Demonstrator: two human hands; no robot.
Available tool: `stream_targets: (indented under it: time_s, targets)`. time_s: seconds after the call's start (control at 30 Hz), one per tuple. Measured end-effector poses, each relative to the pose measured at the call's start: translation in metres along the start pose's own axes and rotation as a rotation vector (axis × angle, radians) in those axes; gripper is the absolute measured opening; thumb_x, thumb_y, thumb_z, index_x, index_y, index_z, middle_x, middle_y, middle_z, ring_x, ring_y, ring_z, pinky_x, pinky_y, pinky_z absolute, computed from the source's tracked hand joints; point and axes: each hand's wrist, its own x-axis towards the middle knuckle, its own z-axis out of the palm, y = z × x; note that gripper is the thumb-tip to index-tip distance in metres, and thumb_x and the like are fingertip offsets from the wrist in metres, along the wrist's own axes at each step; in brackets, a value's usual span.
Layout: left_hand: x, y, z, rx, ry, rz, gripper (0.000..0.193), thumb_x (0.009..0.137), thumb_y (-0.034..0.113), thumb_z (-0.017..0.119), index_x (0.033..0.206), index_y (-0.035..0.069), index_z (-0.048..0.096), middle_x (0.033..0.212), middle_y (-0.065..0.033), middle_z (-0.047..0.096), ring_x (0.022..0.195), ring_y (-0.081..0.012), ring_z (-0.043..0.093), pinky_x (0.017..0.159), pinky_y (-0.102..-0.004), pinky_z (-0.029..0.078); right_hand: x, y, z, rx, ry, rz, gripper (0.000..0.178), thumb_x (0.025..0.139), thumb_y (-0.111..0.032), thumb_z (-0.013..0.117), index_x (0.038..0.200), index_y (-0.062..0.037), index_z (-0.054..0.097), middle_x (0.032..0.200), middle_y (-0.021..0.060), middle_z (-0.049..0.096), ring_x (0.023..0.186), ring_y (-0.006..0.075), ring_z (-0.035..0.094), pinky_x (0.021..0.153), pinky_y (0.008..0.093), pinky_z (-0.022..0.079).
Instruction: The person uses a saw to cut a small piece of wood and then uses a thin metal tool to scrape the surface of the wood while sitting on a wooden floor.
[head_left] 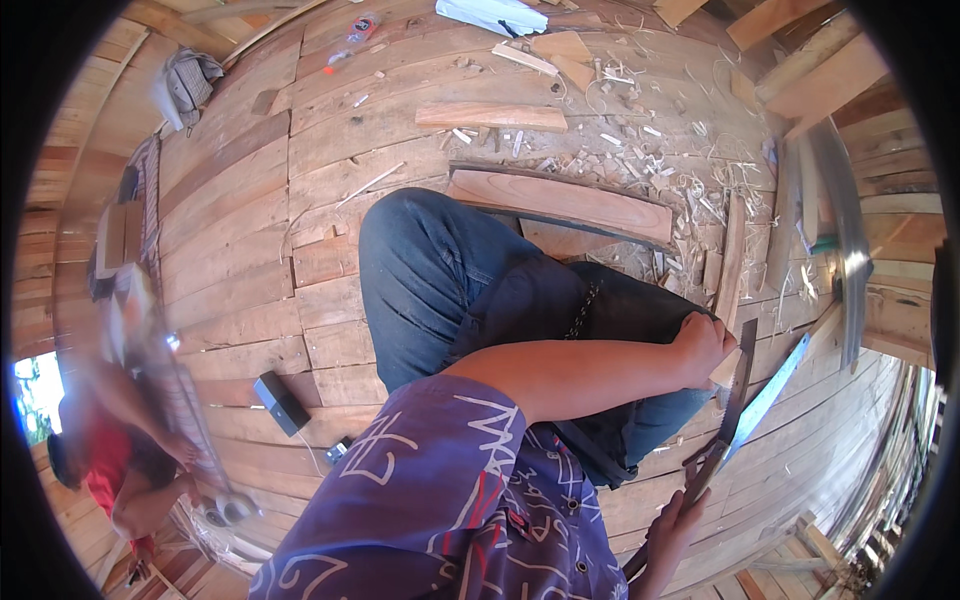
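My left arm reaches across my lap to the right, and my left hand (702, 350) is closed around a small pale piece of wood (727, 371) above my right knee. My right hand (677, 525) grips the dark handle of a long knife (741, 378), which runs back along my forearm. The knife's dark blade points away from me, right beside the wood piece; whether they touch I cannot tell. Just right of the knife is a shiny, bluish tapered blade (770, 392), like a saw's; its handle end is hidden.
Ahead of my crossed legs lie a thick plank (565, 205), a shorter board (490, 117) and scattered wood shavings (610, 150). Long strips (852, 250) stand at the right. A black box (281, 402) with a cable sits to my left. A person in red (108, 455) sits farther left.
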Motion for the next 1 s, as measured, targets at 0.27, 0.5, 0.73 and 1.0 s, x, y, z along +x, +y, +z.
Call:
stream_targets:
  time_s: [0.27, 0.5, 0.73, 1.0]
  targets:
    - [0.004, 0.013, 0.002, 0.075, -0.071, -0.061, 0.079, 0.068, 0.068, 0.071, 0.114, 0.007, 0.053, 0.087, -0.0083, 0.054, 0.075, -0.0229, 0.054, 0.058, -0.0394, 0.037, 0.038, 0.010, 0.017, 0.013, 0.051, -0.112, 0.048, 0.100, -0.015, 0.050, 0.141, 0.0084, 0.037, 0.102, 0.0274, 0.063, 0.082, 0.0369, 0.062, 0.071, 0.0443, 0.049]
    - [0.004, 0.003, -0.002, 0.010, -0.038, -0.020, 0.076, 0.070, 0.066, 0.072, 0.115, 0.008, 0.054, 0.090, -0.0092, 0.056, 0.077, -0.0240, 0.056, 0.059, -0.0403, 0.039, -0.026, 0.012, -0.002, 0.003, 0.040, 0.023, 0.051, 0.102, -0.019, 0.051, 0.143, 0.0067, 0.035, 0.108, 0.0203, 0.064, 0.076, 0.0237, 0.058, 0.068, 0.0365, 0.048]
    - [0.006, 0.009, -0.001, 0.054, -0.043, -0.065, 0.077, 0.068, 0.067, 0.072, 0.113, 0.007, 0.056, 0.084, -0.0062, 0.053, 0.073, -0.0211, 0.054, 0.057, -0.0392, 0.037, 0.071, 0.003, 0.015, 0.046, 0.003, -0.125, 0.047, 0.101, -0.019, 0.051, 0.137, 0.0087, 0.039, 0.097, 0.0202, 0.061, 0.070, 0.0280, 0.058, 0.064, 0.0395, 0.046]
    - [-0.001, -0.001, -0.010, -0.026, 0.025, 0.012, 0.076, 0.067, 0.064, 0.074, 0.111, 0.004, 0.056, 0.090, -0.0098, 0.059, 0.078, -0.0235, 0.059, 0.061, -0.0399, 0.041, -0.027, -0.008, -0.014, 0.060, -0.061, 0.223, 0.042, 0.100, -0.016, 0.053, 0.134, 0.0054, 0.043, 0.100, 0.0220, 0.067, 0.075, 0.0311, 0.063, 0.067, 0.0413, 0.050]
